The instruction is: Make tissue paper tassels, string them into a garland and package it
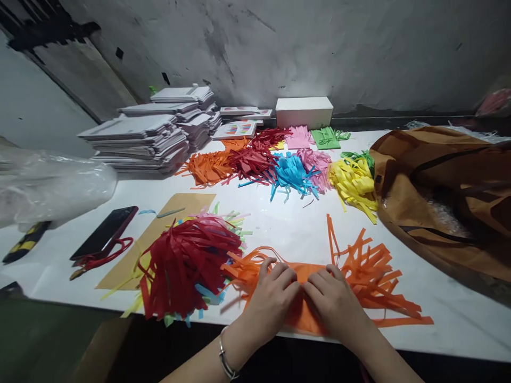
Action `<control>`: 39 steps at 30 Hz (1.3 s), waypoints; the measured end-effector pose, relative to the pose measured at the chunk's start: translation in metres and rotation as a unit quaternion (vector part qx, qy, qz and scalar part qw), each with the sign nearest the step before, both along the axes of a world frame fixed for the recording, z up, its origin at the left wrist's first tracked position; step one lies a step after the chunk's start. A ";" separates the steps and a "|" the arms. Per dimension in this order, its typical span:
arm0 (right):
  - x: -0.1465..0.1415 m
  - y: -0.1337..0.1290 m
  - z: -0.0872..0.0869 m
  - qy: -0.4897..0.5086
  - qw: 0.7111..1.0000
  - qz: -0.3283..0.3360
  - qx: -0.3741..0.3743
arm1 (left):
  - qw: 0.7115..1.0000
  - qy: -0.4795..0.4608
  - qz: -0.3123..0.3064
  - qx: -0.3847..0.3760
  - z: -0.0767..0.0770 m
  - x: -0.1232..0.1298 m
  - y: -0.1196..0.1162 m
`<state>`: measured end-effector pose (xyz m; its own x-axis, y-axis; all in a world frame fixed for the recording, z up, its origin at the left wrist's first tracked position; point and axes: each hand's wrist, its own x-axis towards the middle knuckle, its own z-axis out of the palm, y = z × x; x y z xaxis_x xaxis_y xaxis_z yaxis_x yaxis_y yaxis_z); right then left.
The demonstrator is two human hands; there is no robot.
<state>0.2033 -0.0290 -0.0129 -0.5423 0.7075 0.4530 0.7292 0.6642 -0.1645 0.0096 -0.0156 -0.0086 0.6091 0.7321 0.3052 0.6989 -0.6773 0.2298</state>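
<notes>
Orange fringed paper (303, 271) lies at the front edge of the white table, its cut strips spreading out to both sides and a plain band in the middle. My left hand (275, 292) rests on the left of that band, fingers bent and pressed together on the paper. Close beside it, my right hand (333, 298) has its fingers curled onto the band from the right. The fingertips of both hands nearly meet. To the left, a heap of red fringed paper (191, 260) lies over yellow, green and blue strips, partly on brown card (120, 266).
Coloured fringed bundles (293, 173) line the table's (259, 213) back, before a white box (304, 113). Stacked white packets (139, 138) stand back left. A phone (106, 234) with a red strap and clear plastic (59, 181) lie left. A brown bag (439, 197) fills the right.
</notes>
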 end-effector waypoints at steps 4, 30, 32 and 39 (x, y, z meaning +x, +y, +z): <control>0.017 -0.004 -0.002 -0.013 1.000 0.007 -0.004 | 0.999 -0.039 0.000 -0.008 -0.004 -0.006 0.001; -0.001 -0.001 -0.009 0.057 0.998 -0.019 0.014 | 0.998 -0.045 0.019 -0.034 -0.001 0.000 0.002; -0.003 0.001 -0.010 0.058 0.998 -0.023 0.015 | 0.999 -0.038 0.000 -0.023 -0.002 0.000 0.003; -0.010 0.004 -0.012 0.033 0.999 -0.009 0.030 | 0.999 -0.045 -0.009 -0.006 -0.006 0.002 0.011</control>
<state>0.1934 -0.0253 -0.0253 -0.4973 0.6875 0.5292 0.7307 0.6607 -0.1718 0.0114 -0.0046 -0.0144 0.5924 0.7251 0.3510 0.6625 -0.6864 0.2999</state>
